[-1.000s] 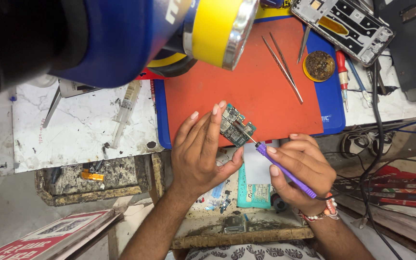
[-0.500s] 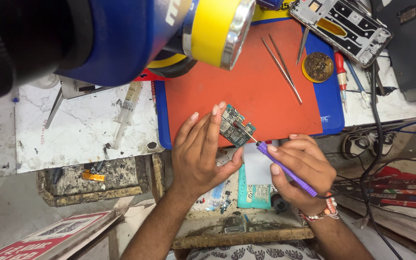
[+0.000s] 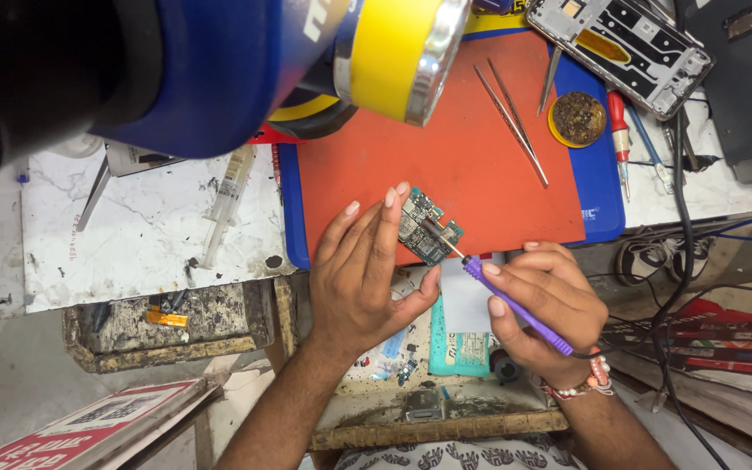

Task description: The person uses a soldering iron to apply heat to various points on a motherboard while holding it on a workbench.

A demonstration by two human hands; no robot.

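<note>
My left hand [image 3: 363, 274] holds a small green circuit board [image 3: 429, 228] by its edge, fingers on its left side and thumb below, over the near edge of an orange work mat [image 3: 446, 148]. My right hand [image 3: 546, 300] grips a purple soldering iron [image 3: 515, 305] like a pen. Its metal tip rests on the middle of the board. A black cable runs from the iron's rear past my wrist.
Two long tweezers [image 3: 515, 122] lie on the orange mat. A round tin of brass wool [image 3: 578, 118], a red-handled screwdriver [image 3: 620, 130] and a phone frame [image 3: 624, 48] sit at the far right. A syringe [image 3: 224, 204] lies on the white slab [image 3: 132, 235] at left. A blue and yellow lamp head [image 3: 306, 61] hangs overhead.
</note>
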